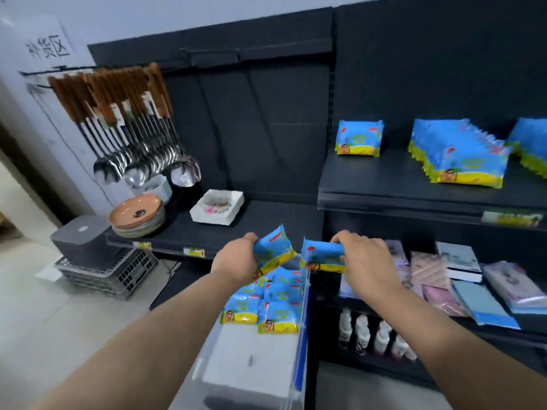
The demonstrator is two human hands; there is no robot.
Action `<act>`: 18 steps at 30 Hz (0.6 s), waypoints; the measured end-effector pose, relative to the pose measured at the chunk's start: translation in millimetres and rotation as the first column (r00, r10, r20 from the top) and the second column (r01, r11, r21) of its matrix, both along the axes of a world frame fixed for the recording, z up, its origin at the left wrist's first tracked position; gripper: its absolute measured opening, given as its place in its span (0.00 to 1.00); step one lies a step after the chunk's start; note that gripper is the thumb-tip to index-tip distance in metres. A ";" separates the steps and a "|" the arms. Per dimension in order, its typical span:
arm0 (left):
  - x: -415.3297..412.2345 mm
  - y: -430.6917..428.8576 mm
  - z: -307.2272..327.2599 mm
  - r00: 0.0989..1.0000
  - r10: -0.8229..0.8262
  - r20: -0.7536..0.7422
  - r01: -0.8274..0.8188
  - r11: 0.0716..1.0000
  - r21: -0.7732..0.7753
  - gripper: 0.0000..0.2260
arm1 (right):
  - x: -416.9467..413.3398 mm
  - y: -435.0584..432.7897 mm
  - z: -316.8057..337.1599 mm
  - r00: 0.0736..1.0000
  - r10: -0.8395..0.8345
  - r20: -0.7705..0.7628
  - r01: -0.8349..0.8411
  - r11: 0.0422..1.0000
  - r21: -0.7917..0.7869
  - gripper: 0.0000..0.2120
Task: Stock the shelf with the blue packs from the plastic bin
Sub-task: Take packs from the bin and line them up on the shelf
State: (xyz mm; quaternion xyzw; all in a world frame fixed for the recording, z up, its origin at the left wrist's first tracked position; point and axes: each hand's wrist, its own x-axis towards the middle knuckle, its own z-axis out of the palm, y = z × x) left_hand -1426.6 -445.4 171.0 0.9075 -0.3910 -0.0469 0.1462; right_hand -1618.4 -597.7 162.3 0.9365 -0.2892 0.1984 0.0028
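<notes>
Two in hand: my left hand grips left pack, right hand grips right pack | shelf part-stocked toward right edge | bin: several left.

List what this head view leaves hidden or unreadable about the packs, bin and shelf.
Head view, print on the left pack, gripped by the left hand, and the right pack, gripped by the right hand: blurred.
Head view, plastic bin: near end cut off by the bottom edge; packs inside overlap, hiding their count.
Head view, rightmost shelf stack: cut off by the right edge.
Head view, price tags: too small to read.
</notes>
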 end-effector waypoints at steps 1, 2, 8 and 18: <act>-3.3 -10.9 8.6 1.000 -0.024 0.018 0.025 0.999 -0.036 0.11 | -6.6 -6.6 7.1 0.999 -0.019 0.031 0.019 1.000 -0.007 0.21; -6.7 -20.3 16.3 0.998 -0.044 0.038 0.047 0.997 -0.069 0.11 | -11.3 -13.3 12.2 0.997 -0.026 0.069 0.027 1.000 -0.014 0.22; -28.4 -90.2 60.1 0.982 -0.099 0.159 0.139 0.955 -0.263 0.12 | -41.5 -64.0 44.3 0.976 -0.122 0.179 0.140 0.986 -0.092 0.24; -43.9 -226.0 95.3 0.967 -0.100 0.233 0.153 0.964 -0.220 0.13 | -66.8 -179.9 78.9 0.981 -0.046 0.190 0.066 0.993 -0.097 0.23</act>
